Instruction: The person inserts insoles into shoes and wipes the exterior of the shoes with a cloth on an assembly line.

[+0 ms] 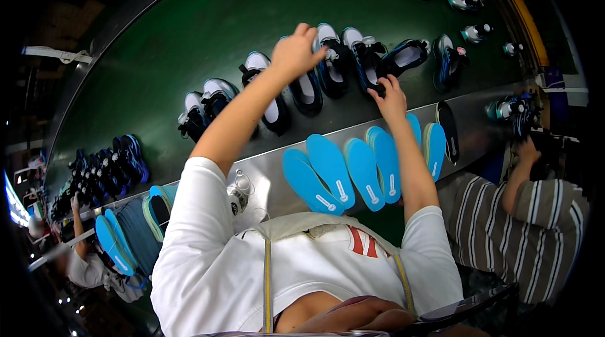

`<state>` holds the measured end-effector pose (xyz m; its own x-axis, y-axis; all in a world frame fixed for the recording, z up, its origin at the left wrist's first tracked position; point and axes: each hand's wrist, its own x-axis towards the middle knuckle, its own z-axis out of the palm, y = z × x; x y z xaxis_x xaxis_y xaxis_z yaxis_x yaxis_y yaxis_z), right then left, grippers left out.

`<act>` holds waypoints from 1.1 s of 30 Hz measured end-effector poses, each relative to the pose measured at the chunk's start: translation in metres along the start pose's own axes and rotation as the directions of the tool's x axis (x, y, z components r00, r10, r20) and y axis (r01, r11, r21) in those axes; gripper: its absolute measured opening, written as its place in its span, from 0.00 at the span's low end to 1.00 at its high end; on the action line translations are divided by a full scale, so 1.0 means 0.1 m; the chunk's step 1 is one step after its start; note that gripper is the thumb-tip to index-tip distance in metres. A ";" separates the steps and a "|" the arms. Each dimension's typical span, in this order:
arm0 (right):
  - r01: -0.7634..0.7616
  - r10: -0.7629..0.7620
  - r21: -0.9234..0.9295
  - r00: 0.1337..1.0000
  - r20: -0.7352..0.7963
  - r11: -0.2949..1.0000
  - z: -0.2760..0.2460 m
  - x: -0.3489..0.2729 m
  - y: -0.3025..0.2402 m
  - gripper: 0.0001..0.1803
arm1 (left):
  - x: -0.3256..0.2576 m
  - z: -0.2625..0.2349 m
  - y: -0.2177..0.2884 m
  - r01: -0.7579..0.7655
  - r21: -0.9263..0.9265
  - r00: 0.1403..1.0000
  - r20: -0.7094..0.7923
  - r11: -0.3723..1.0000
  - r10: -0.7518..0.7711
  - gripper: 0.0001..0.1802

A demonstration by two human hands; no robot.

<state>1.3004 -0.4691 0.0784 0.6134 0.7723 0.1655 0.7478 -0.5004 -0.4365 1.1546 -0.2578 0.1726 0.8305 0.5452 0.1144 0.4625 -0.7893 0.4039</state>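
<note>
Several sneakers (333, 67) stand rowed on the green tabletop (183, 34), most toes pointing away, probably to keep openings reachable; blue insoles (363, 170) lie nearer, likely for convenience. The right hand (392, 101), grip partly open, touches one heel; whether it pinches, I cannot tell. The left hand (294, 55), thumb spread, hides its hold.

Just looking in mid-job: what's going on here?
Two bare hands are among shoes on a green surface. The right hand is at the heel of a black-and-white shoe; its grip is unclear. The left hand is over the toe end of another shoe. Blue insoles lie nearer the body, and a co-worker in stripes is to the right.
</note>
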 end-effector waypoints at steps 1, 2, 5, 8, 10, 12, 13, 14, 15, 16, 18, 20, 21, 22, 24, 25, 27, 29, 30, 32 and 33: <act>0.017 -0.017 -0.022 1.000 -0.024 1.000 0.00 -0.02 -0.03 0.17 | -0.01 0.11 0.12 0.032 -0.036 1.000 0.001 0.999 -0.032 0.28; 0.033 -0.035 -0.043 0.998 -0.048 0.999 0.00 -0.05 -0.07 0.17 | -0.03 0.23 0.23 0.063 -0.072 0.998 0.004 0.995 -0.063 0.33; 0.005 -0.001 0.043 0.994 -0.107 0.999 -0.05 -0.03 -0.20 0.18 | -0.01 0.50 0.38 0.080 0.041 0.988 0.127 0.996 -0.085 0.40; -0.137 0.143 0.189 0.990 -0.017 0.972 -0.31 0.24 -0.26 0.23 | 0.15 0.64 0.27 0.267 -0.001 0.929 0.266 0.964 -0.258 0.41; -0.178 0.164 0.187 0.982 0.091 0.966 -0.56 0.45 -0.29 0.26 | 0.26 0.65 0.09 0.215 -0.120 0.918 0.362 0.969 -0.159 0.41; -0.239 0.213 0.151 0.962 0.169 0.959 -0.74 0.61 -0.35 0.27 | 0.31 0.59 0.06 0.219 -0.065 0.894 0.414 0.974 -0.173 0.42; -0.239 0.213 0.152 0.962 0.168 0.959 -0.76 0.64 -0.35 0.27 | 0.30 0.57 0.07 0.224 -0.087 0.890 0.424 0.971 -0.168 0.39; -0.238 0.212 0.153 0.963 0.168 0.959 -0.77 0.67 -0.35 0.27 | 0.31 0.57 0.09 0.228 -0.103 0.899 0.405 0.968 -0.168 0.38; -0.236 0.210 0.154 0.963 0.168 0.959 -0.77 0.69 -0.36 0.27 | 0.31 0.57 0.11 0.232 -0.120 0.907 0.385 0.965 -0.170 0.37; -0.224 0.199 0.163 0.968 0.155 0.961 -0.74 0.67 -0.36 0.27 | 0.31 0.58 0.12 0.239 -0.140 0.914 0.367 0.961 -0.174 0.36; -0.197 0.175 0.180 0.976 0.130 0.964 -0.65 0.58 -0.38 0.26 | 0.36 0.58 0.05 0.238 -0.266 0.942 0.299 0.934 -0.155 0.32; -0.144 0.138 0.237 0.990 0.042 0.961 -0.51 0.43 -0.42 0.23 | 0.46 0.48 -0.09 0.301 -0.447 0.926 0.348 0.842 -0.147 0.31; -0.079 0.082 0.206 0.997 -0.009 0.975 -0.39 0.32 -0.42 0.21 | 0.51 0.48 -0.18 0.444 -0.625 0.883 0.425 0.642 -0.198 0.29; -0.020 0.031 0.173 0.998 -0.062 0.985 -0.23 0.21 -0.37 0.20 | 0.56 0.39 -0.15 0.523 -0.659 0.849 0.457 0.540 -0.265 0.28; 0.026 -0.024 0.153 1.000 -0.018 0.988 0.00 0.03 -0.31 0.16 | 0.56 0.39 -0.19 0.523 -0.701 0.852 0.410 0.485 -0.326 0.27; 0.024 -0.020 0.131 0.999 -0.031 0.991 0.07 -0.06 -0.30 0.16 | 0.57 0.40 -0.22 0.539 -0.683 0.841 0.410 0.493 -0.352 0.25; 0.060 -0.054 0.077 0.996 -0.072 0.995 0.15 -0.11 -0.19 0.14 | 0.59 0.41 -0.27 0.572 -0.645 0.819 0.410 0.508 -0.401 0.23; 0.133 -0.131 0.011 0.984 -0.123 0.991 0.08 -0.06 -0.14 0.14 | 0.56 0.44 -0.26 0.609 -0.640 0.793 0.482 0.469 -0.373 0.20; 0.132 -0.134 -0.023 0.980 -0.148 0.991 0.06 -0.01 -0.09 0.13 | 0.55 0.46 -0.24 0.627 -0.636 0.779 0.516 0.450 -0.356 0.19; 0.066 -0.075 -0.058 0.980 -0.183 0.996 0.03 0.08 0.03 0.14 | 0.54 0.50 -0.14 0.608 -0.658 0.794 0.509 0.444 -0.333 0.17; 0.007 -0.016 -0.060 0.987 -0.161 0.998 0.01 0.10 0.07 0.14 | 0.52 0.50 -0.09 0.626 -0.655 0.780 0.540 0.423 -0.318 0.18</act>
<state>1.3114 -0.4639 0.0760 0.6339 0.7075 0.3125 0.7658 -0.5175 -0.3817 1.2097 -0.2367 0.1296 0.6678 0.5235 -0.5291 0.5121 0.1926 0.8370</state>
